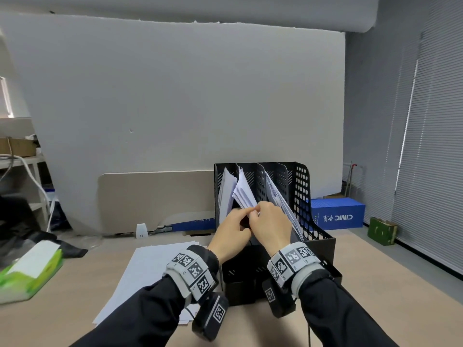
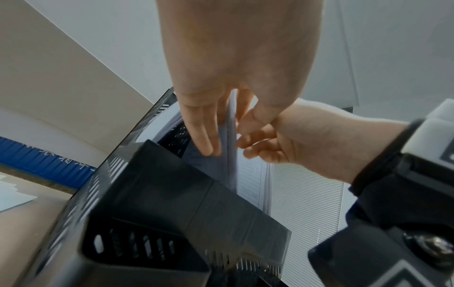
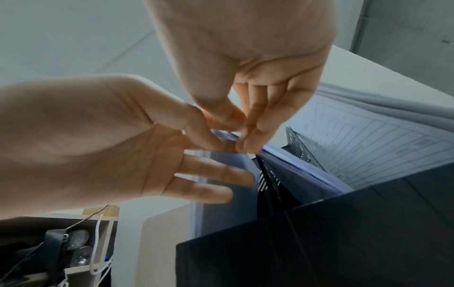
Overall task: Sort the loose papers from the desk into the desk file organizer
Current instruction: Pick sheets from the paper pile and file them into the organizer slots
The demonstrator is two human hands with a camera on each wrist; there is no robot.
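Both hands [image 1: 250,226] pinch thin white sheets [image 1: 244,194] in perforated black organizer [image 1: 304,194]

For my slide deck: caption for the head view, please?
Both hands pinch a sheaf of papers in the black desk file organizer; more sheets lie on the desk.

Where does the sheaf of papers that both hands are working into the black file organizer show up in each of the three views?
Head: sheaf of papers at centre, fanning up-left from the two hands, in a left slot.
Left wrist: sheaf at centre, edge-on, between the left hand's fingers and thumb.
Right wrist: its top edge at centre, pinched by the right hand.
Shared landmark: the black file organizer.
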